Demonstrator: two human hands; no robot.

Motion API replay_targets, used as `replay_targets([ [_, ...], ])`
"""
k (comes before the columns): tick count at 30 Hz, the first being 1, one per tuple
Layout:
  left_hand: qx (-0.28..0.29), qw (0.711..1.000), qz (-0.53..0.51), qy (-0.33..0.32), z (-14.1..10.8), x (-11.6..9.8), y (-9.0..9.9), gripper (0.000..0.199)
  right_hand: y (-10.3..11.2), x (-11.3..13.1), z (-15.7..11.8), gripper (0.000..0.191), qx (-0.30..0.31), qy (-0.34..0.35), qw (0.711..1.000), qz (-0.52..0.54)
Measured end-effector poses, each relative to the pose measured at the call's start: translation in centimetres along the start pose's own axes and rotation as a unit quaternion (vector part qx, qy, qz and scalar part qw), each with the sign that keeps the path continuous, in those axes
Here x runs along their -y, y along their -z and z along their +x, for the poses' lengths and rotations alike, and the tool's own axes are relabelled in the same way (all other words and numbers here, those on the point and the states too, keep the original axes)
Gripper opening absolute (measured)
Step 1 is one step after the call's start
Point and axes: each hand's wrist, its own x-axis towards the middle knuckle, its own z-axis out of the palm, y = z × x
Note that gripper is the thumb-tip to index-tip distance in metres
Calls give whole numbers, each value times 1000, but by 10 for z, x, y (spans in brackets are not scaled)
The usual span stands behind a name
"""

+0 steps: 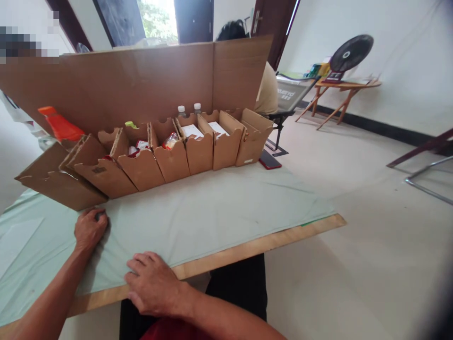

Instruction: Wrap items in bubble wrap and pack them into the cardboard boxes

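Brown, open-topped cardboard bins [200,155] already stand in a row on the wooden desk [247,249], several holding items; anything left cannot be told. The left hand [90,227] curls nearby, contents hidden; the right hand [152,282] rests loosely open.

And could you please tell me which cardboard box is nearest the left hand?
The leftmost cardboard box in the row: its bottom edge lies just beyond the left hand, while the others stand farther right.

Homelike room with fan [346,55], wooden table [348,86]
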Motion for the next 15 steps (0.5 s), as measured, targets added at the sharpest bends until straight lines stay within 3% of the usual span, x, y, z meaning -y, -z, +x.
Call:
replay_targets([
  [15,23,999,30,-7,4,10,-8,50,-7,-4,-1,23,-3,13,1000,9],
])
